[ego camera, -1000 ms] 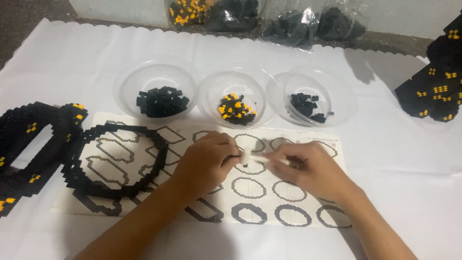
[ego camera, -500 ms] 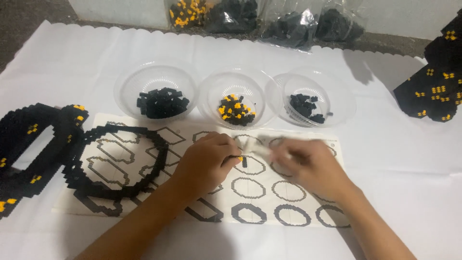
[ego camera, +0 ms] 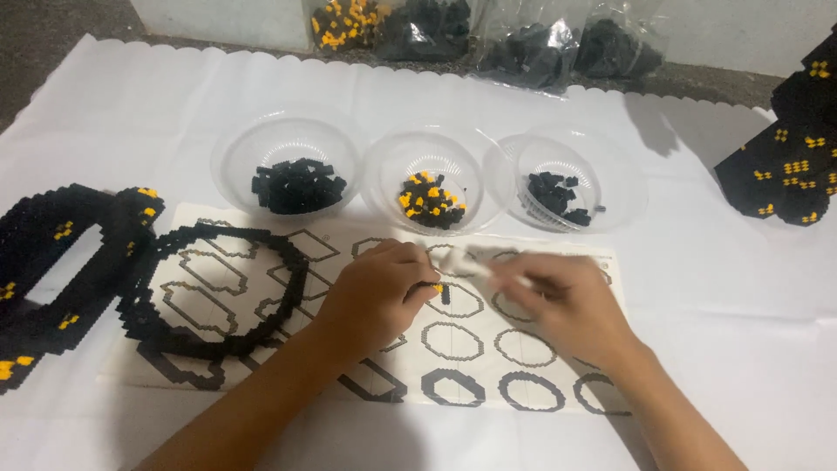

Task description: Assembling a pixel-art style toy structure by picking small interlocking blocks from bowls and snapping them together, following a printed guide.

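At the centre of the frame your left hand curls over the printed pattern sheet, fingertips pinched on a tiny yellow brick just above one of the oval outlines, so it sits close to the outline it is matched against. Your right hand is beside it, fingers drawn together on a small pale piece that is too blurred to name; whether it truly grips it I cannot tell. Above your hands stand three clear bowls in a row: black bricks in the left bowl, mixed yellow and black in the middle bowl, black again in the right bowl, sorted so each colour is within reach. On the sheet's left half lies a black brick ring, laid over its outline. Further black-and-yellow builds sit at the far left and upper right
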